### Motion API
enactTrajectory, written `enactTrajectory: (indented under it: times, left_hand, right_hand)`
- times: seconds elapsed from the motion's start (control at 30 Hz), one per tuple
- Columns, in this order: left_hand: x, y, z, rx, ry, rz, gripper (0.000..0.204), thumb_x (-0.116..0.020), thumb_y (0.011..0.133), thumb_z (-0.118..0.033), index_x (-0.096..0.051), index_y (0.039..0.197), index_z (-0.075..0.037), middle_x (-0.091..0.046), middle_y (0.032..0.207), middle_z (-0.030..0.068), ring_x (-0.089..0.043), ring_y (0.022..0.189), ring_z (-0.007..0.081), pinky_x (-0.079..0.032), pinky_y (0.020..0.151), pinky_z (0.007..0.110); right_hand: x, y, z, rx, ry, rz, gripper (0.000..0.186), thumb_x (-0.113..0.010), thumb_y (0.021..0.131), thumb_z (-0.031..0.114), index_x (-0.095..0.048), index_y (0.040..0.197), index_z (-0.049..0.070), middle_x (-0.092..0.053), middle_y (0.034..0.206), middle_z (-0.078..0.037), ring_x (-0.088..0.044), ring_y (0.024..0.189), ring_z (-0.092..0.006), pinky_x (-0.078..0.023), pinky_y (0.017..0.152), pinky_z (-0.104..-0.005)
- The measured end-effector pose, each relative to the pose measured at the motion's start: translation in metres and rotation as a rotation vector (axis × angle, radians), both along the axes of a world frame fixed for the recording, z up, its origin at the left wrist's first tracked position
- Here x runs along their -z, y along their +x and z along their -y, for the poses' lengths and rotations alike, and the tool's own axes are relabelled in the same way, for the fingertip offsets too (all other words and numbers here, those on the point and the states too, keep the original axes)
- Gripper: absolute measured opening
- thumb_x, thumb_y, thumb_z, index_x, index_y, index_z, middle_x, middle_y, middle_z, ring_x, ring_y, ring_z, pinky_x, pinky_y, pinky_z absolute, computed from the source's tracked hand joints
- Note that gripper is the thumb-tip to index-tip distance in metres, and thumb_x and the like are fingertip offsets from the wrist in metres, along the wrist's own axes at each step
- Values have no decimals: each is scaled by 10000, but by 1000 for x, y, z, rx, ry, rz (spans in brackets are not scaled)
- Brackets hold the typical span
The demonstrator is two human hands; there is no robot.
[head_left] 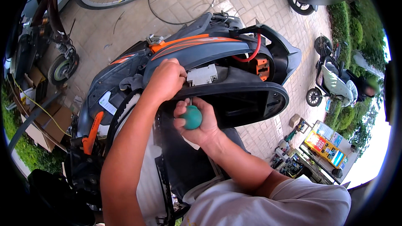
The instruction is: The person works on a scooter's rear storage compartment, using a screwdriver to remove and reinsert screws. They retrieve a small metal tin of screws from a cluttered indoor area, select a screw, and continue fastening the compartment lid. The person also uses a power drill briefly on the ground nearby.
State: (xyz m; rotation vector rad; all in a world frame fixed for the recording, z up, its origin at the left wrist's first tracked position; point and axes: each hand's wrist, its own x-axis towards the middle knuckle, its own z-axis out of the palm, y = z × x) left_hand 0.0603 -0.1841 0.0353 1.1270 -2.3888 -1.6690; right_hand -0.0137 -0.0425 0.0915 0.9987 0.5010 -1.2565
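Observation:
In front of me a dark grey and orange electric scooter [197, 52] has its under-seat opening exposed. A silver metal box [202, 75] with mounting tabs sits in it. My right hand [206, 122] is closed around the round green handle of a screwdriver [191, 117]; its thin shaft points up toward the box, and the tip is hidden. My left hand [167, 77] reaches in at the box's left end. Its fingers are curled together there, and what they pinch, if anything, is hidden.
A red cable [253, 54] loops over the scooter's tail, near an orange connector block [262, 69]. A phone-like white device [107, 103] lies on the footboard. Around stand a bicycle wheel [96, 4], cardboard boxes [54, 123], a tool-laden table [307, 150] and a parked motorbike [331, 75].

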Motion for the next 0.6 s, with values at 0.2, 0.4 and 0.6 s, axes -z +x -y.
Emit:
enactTrajectory:
  times: [0.2,0.4,0.6]
  left_hand:
    - [4,-2,-1,1,27,14,132,-684,721,-33,-703,843,14,-605,883,138,-583,900,310,-471,787,380]
    - [5,1,-3,-11,-9,-6,129,-683,721,-29,-698,840,18,-602,868,142,-596,868,311,-477,766,383]
    - [3,0,-2,-25,74,20,126,-654,726,-40,-721,832,-23,-600,894,138,-572,946,328,-470,839,395]
  right_hand:
    - [-35,9,20,62,184,-103,336,-560,897,415,-518,933,84,-540,931,-85,-560,882,-239,-509,740,-370]
    - [-64,3,26,-284,267,-317,381,-508,936,476,-505,983,98,-539,980,-92,-569,918,-270,-522,847,-439]
    - [-48,13,3,42,156,-218,295,-620,916,238,-542,1102,23,-579,1068,-139,-558,1077,-302,-483,983,-426]
